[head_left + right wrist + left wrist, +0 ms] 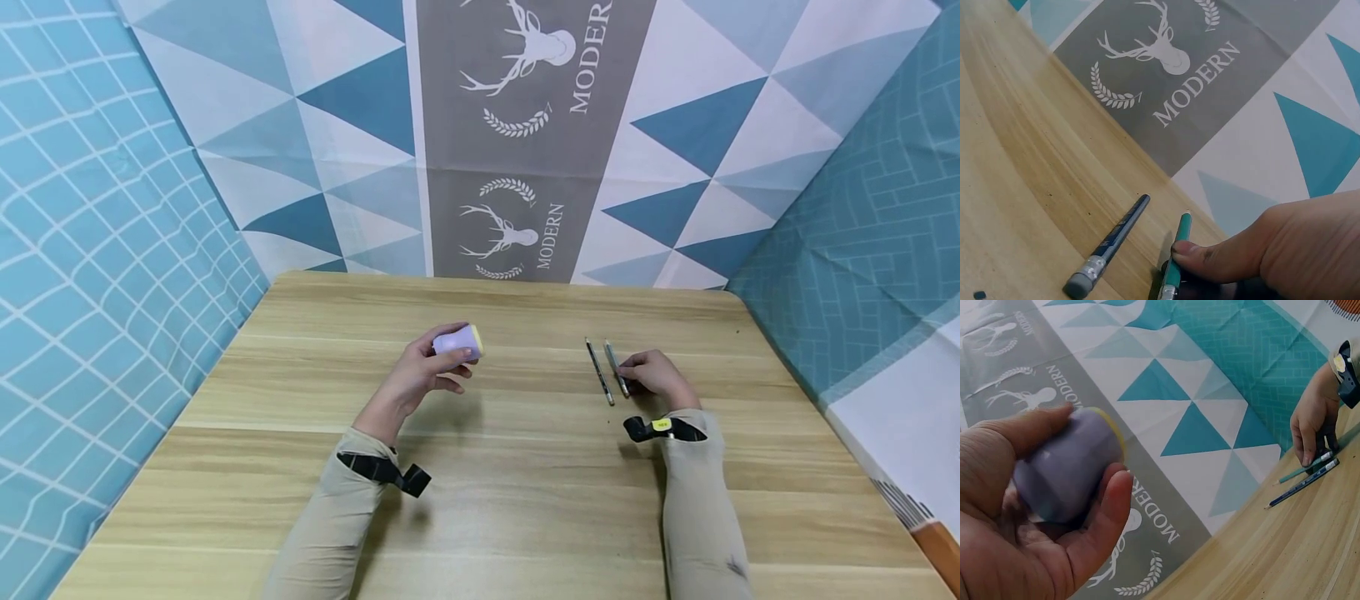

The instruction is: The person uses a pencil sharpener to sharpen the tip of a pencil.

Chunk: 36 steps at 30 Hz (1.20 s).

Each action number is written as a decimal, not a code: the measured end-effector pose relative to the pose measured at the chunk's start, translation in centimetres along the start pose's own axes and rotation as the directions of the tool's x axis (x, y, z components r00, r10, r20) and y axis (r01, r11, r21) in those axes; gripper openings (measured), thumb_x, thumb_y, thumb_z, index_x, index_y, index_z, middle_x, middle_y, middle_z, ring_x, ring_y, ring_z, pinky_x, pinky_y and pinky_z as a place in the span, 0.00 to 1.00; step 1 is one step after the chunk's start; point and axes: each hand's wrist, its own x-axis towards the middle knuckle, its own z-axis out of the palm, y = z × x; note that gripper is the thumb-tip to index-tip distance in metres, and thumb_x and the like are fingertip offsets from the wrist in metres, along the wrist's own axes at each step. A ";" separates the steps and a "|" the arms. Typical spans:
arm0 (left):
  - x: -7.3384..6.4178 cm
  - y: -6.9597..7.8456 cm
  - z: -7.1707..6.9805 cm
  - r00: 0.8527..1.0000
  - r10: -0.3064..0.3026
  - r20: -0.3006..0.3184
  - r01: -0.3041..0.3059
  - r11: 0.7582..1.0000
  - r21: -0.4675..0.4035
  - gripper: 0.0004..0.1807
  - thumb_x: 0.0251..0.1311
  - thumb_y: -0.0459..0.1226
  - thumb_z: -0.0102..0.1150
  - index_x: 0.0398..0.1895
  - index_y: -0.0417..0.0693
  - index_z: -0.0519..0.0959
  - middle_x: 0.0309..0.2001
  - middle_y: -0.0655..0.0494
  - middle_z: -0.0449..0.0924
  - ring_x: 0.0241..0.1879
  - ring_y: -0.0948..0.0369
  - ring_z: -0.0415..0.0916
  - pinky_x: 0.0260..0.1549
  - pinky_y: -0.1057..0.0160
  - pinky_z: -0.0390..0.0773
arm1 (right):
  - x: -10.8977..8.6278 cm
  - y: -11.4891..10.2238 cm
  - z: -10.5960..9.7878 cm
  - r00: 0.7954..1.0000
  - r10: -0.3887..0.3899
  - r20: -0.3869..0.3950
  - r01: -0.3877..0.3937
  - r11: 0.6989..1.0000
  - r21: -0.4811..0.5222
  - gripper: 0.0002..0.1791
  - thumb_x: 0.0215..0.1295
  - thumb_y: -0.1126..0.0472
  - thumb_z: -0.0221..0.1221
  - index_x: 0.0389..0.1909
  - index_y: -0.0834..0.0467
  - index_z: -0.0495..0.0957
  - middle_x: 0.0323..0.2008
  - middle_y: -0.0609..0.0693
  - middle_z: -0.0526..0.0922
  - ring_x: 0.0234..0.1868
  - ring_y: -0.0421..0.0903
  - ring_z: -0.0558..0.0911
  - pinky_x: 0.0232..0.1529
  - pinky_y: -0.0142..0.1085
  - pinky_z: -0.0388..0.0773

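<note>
My left hand (416, 371) is raised over the table and grips a small lilac cylinder (453, 340) with a yellow band at one end. In the left wrist view the thumb and fingers wrap round this lilac cylinder (1069, 469); its yellow end faces away from the palm. At the right, my right hand (658, 375) pinches a green pencil (1183, 228) near its eraser end, low over the wood. Beside it, to the left, lies a dark blue pencil (599, 371), roughly parallel. Its grey eraser end points toward me.
The wooden table (517, 500) reaches back to a patterned cloth wall (360, 142) with deer prints. Blue tiled cloth (90, 250) hangs along the left side, teal cloth (862, 225) along the right. Black camera straps (382, 471) sit on both sleeves.
</note>
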 end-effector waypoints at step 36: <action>0.3 -0.2 -2.8 0.993 0.077 -0.084 -0.082 0.995 -0.054 0.19 0.63 0.21 0.54 0.56 0.40 0.70 0.45 0.48 0.83 0.46 0.58 0.83 0.50 0.63 0.80 | 0.0 0.4 0.4 0.993 0.083 -0.083 -0.080 0.996 0.037 0.19 0.62 0.59 0.67 0.45 0.71 0.81 0.28 0.53 0.84 0.26 0.44 0.81 0.29 0.38 0.82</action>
